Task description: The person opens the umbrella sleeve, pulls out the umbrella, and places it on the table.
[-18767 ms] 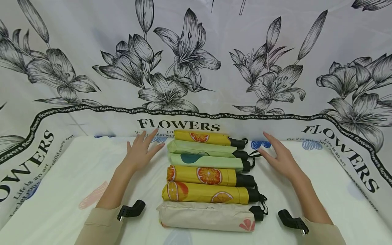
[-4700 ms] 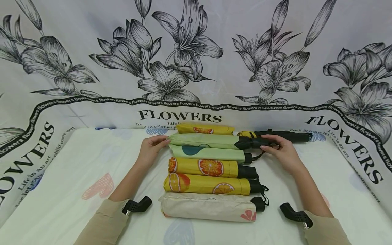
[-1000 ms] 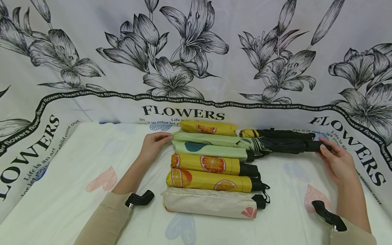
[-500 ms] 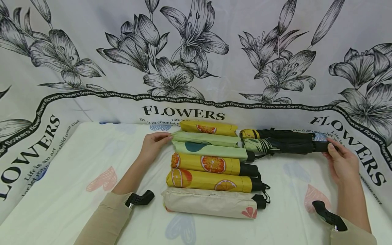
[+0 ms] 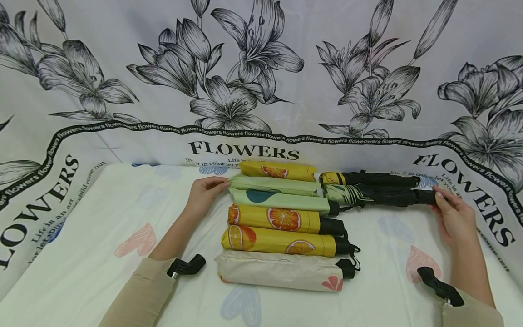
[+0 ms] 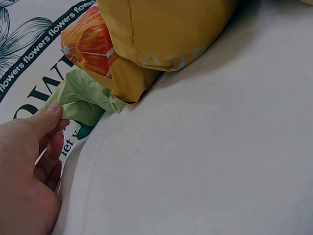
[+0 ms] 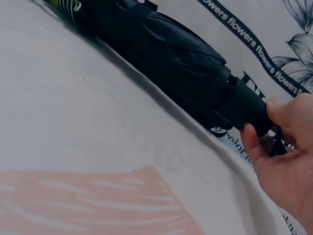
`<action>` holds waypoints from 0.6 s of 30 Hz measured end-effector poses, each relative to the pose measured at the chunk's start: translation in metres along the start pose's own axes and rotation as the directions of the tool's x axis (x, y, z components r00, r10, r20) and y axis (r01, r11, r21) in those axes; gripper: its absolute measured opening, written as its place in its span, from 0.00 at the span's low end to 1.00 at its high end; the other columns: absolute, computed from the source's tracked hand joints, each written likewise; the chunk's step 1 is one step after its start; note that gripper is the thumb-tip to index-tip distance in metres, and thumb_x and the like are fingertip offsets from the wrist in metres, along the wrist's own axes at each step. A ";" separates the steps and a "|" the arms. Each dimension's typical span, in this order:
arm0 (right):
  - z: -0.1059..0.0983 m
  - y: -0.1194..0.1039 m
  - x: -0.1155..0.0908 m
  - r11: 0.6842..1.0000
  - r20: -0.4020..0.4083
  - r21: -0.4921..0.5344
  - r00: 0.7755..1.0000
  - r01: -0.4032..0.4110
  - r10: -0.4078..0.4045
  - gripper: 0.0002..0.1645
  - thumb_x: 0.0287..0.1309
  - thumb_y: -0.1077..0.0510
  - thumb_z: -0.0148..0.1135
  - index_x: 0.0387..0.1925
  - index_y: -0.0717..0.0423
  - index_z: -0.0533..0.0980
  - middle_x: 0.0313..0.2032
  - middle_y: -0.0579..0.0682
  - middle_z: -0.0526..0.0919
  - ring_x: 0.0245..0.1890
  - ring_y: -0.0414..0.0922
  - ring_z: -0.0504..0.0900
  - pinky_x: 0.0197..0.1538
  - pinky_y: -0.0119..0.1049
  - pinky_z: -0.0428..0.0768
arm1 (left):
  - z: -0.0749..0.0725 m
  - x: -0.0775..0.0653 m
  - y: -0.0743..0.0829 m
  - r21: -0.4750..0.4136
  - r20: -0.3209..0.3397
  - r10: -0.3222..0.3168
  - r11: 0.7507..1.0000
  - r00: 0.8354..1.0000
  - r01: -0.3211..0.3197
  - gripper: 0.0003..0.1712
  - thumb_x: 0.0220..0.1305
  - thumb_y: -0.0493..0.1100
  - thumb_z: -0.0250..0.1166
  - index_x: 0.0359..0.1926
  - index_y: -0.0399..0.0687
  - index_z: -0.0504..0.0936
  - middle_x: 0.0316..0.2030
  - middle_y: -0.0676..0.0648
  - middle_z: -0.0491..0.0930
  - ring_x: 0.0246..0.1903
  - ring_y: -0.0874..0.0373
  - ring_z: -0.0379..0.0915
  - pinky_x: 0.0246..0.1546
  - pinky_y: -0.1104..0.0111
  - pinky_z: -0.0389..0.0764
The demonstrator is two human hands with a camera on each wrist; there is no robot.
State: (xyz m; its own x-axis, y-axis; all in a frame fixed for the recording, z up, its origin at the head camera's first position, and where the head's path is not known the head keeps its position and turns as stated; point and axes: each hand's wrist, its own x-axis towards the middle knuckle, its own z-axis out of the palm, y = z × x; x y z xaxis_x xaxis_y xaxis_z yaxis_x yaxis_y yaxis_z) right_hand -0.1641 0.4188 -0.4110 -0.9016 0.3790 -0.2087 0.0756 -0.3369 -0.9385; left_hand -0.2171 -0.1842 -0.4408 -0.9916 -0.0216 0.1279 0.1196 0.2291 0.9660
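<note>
My left hand (image 5: 204,194) pinches the closed left end of a light green umbrella sleeve (image 5: 273,185); the left wrist view shows thumb and fingers on the gathered green cloth (image 6: 80,100). To its right lies a folded black and green umbrella (image 5: 386,196), out of the sleeve, its tip by the sleeve's mouth. My right hand (image 5: 455,220) holds this umbrella's black handle (image 7: 247,110) between thumb and fingers. Behind them lie a flat-looking yellow sleeve (image 5: 282,171) with an orange print and a folded black and yellow umbrella (image 5: 380,180).
Nearer me, sleeved umbrellas lie in a row: a green one (image 5: 282,202), a yellow one (image 5: 273,218), another yellow one (image 5: 278,240) and a beige one (image 5: 282,271). A white cloth (image 5: 318,309) covers the table; a flower-printed curtain (image 5: 163,104) hangs behind.
Both back umbrellas have come out of their sleeves, first the yellow, then the green. My right hand drew the green one rightward, then shifted slightly back left. My left hand stays at the sleeve's end.
</note>
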 end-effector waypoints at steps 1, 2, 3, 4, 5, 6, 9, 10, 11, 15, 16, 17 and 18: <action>-0.001 0.000 0.000 1.000 0.001 -0.010 1.000 -0.005 0.005 0.09 0.67 0.57 0.71 0.45 0.42 0.90 0.54 0.33 0.71 0.35 0.32 0.82 0.40 0.22 0.84 | 0.000 0.000 0.000 -0.001 0.001 0.001 1.000 1.000 -0.001 0.15 0.70 0.35 0.71 0.50 0.26 0.87 0.35 0.57 0.90 0.36 0.73 0.79 0.40 0.80 0.78; -0.001 0.000 0.001 1.000 0.004 -0.019 1.000 -0.005 0.005 0.09 0.67 0.57 0.71 0.45 0.42 0.90 0.54 0.32 0.71 0.35 0.32 0.82 0.40 0.22 0.83 | 0.001 0.000 0.000 -0.001 0.002 0.001 1.000 1.000 -0.001 0.15 0.70 0.35 0.71 0.51 0.26 0.87 0.35 0.56 0.90 0.36 0.73 0.79 0.40 0.80 0.78; -0.002 -0.001 0.001 1.000 0.009 -0.024 1.000 -0.003 0.003 0.09 0.67 0.57 0.71 0.46 0.42 0.90 0.54 0.32 0.71 0.35 0.32 0.82 0.40 0.22 0.83 | 0.001 0.000 0.000 0.000 0.003 0.002 1.000 1.000 -0.002 0.15 0.70 0.35 0.71 0.51 0.26 0.87 0.35 0.56 0.90 0.36 0.73 0.79 0.40 0.80 0.78; -0.003 0.000 0.002 1.000 0.016 -0.024 1.000 0.001 -0.001 0.09 0.67 0.57 0.71 0.46 0.43 0.90 0.54 0.32 0.71 0.35 0.32 0.83 0.40 0.21 0.83 | 0.001 0.000 0.001 0.003 0.005 0.001 1.000 1.000 -0.001 0.15 0.70 0.35 0.71 0.51 0.26 0.87 0.35 0.55 0.90 0.36 0.73 0.79 0.40 0.80 0.78; -0.003 0.000 0.003 1.000 0.026 -0.021 1.000 0.008 -0.007 0.09 0.67 0.58 0.70 0.46 0.44 0.90 0.54 0.33 0.71 0.36 0.31 0.83 0.41 0.21 0.83 | 0.001 0.000 0.001 0.006 0.007 0.002 1.000 1.000 -0.002 0.15 0.70 0.36 0.71 0.51 0.26 0.87 0.36 0.55 0.91 0.36 0.73 0.79 0.41 0.80 0.78; -0.004 0.001 0.004 1.000 0.036 -0.015 0.999 0.014 -0.013 0.09 0.68 0.58 0.70 0.47 0.45 0.90 0.54 0.33 0.71 0.36 0.31 0.83 0.42 0.21 0.83 | 0.001 -0.001 0.001 0.011 0.006 0.001 1.000 1.000 -0.001 0.15 0.70 0.36 0.71 0.51 0.27 0.87 0.36 0.54 0.91 0.36 0.73 0.79 0.41 0.80 0.78; -0.004 0.006 0.008 0.999 0.069 0.005 0.997 0.037 -0.037 0.09 0.68 0.60 0.69 0.46 0.48 0.89 0.54 0.34 0.71 0.39 0.29 0.82 0.45 0.21 0.83 | 0.000 -0.001 0.001 0.018 0.002 -0.005 1.000 1.000 0.005 0.15 0.70 0.36 0.71 0.51 0.27 0.87 0.37 0.51 0.91 0.36 0.72 0.79 0.40 0.80 0.78; -0.004 0.008 0.010 0.999 0.079 0.009 0.996 0.045 -0.046 0.09 0.69 0.61 0.68 0.46 0.49 0.89 0.55 0.34 0.71 0.40 0.28 0.82 0.46 0.21 0.83 | 0.000 -0.001 0.001 0.021 0.000 -0.006 1.000 1.000 0.006 0.15 0.70 0.36 0.71 0.51 0.27 0.87 0.37 0.51 0.91 0.36 0.72 0.79 0.40 0.80 0.78; -0.004 0.010 0.011 0.999 0.088 0.005 0.995 0.052 -0.052 0.09 0.69 0.61 0.67 0.46 0.49 0.89 0.55 0.34 0.71 0.41 0.27 0.82 0.46 0.21 0.83 | 0.000 -0.001 0.001 0.023 -0.001 -0.007 1.000 1.000 0.007 0.15 0.70 0.36 0.71 0.51 0.28 0.87 0.37 0.50 0.91 0.36 0.72 0.78 0.40 0.80 0.78; -0.004 0.016 0.016 0.997 0.099 0.001 0.992 0.074 -0.074 0.10 0.72 0.63 0.64 0.41 0.48 0.89 0.54 0.37 0.73 0.40 0.27 0.82 0.46 0.21 0.83 | -0.001 -0.001 0.002 0.023 -0.003 -0.010 1.000 1.000 0.010 0.15 0.70 0.36 0.72 0.51 0.27 0.87 0.37 0.51 0.91 0.36 0.72 0.78 0.40 0.80 0.78; -0.004 0.017 0.017 0.997 0.095 -0.011 0.993 0.075 -0.073 0.11 0.73 0.63 0.63 0.40 0.47 0.89 0.53 0.37 0.74 0.40 0.27 0.83 0.45 0.21 0.83 | -0.001 -0.001 0.003 0.025 -0.005 -0.010 1.000 1.000 0.010 0.15 0.70 0.36 0.72 0.51 0.27 0.87 0.37 0.51 0.91 0.36 0.72 0.78 0.40 0.80 0.78; -0.004 0.018 0.018 0.996 0.093 -0.023 0.993 0.081 -0.078 0.12 0.73 0.63 0.62 0.39 0.46 0.89 0.52 0.37 0.75 0.40 0.26 0.83 0.45 0.21 0.83 | -0.001 -0.001 0.003 0.024 -0.005 -0.008 1.000 1.000 0.009 0.15 0.69 0.36 0.72 0.51 0.27 0.87 0.37 0.51 0.91 0.36 0.72 0.78 0.40 0.80 0.77; -0.004 0.019 0.018 0.996 0.088 -0.032 0.993 0.085 -0.081 0.13 0.74 0.63 0.62 0.39 0.46 0.89 0.51 0.37 0.75 0.39 0.26 0.83 0.44 0.20 0.83 | -0.001 -0.001 0.003 0.022 -0.005 -0.008 1.000 1.000 0.008 0.15 0.69 0.36 0.72 0.51 0.27 0.87 0.37 0.51 0.91 0.36 0.72 0.78 0.40 0.80 0.78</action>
State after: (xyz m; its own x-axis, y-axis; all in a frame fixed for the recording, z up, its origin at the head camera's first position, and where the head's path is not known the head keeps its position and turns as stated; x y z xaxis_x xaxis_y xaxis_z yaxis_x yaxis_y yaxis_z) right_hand -0.1774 0.4229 -0.4335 -0.9386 0.3280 -0.1065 0.0127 -0.2757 -0.9612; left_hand -0.2156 -0.1844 -0.4379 -0.9922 -0.0283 0.1210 0.1102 0.2501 0.9619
